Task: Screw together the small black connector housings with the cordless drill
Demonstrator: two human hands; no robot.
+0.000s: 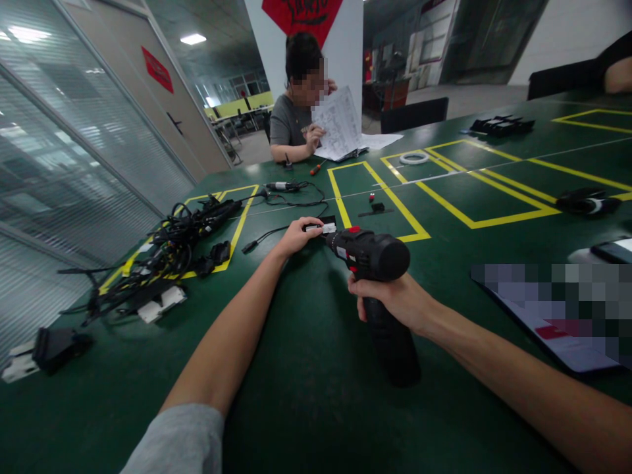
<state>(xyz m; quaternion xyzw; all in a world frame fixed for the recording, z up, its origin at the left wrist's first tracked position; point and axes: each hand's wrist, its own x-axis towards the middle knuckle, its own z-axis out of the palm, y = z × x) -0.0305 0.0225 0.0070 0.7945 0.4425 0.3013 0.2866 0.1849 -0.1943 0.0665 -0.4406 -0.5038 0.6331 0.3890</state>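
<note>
My right hand (pixel 388 299) is wrapped around the grip of a black cordless drill (pixel 370 253) with red details. The drill lies nearly level, its chuck pointing left at a small black and white device (pixel 323 228) on the table. Whether the bit touches the device is too small to tell. My left hand (pixel 299 237) grips the device's left side, fingertips on its top, close to the chuck. A thin black cable with a plug (pixel 251 246) runs out from beside the left hand.
A tangle of black cables (pixel 180 237) covers the left of the green table (pixel 306 395). White and black parts (pixel 162 303) lie nearer. A tablet-like slab (pixel 533 322) is at right. Across the table a person (pixel 291 118) holds papers (pixel 340 122). A tape roll (pixel 413 158) lies beyond.
</note>
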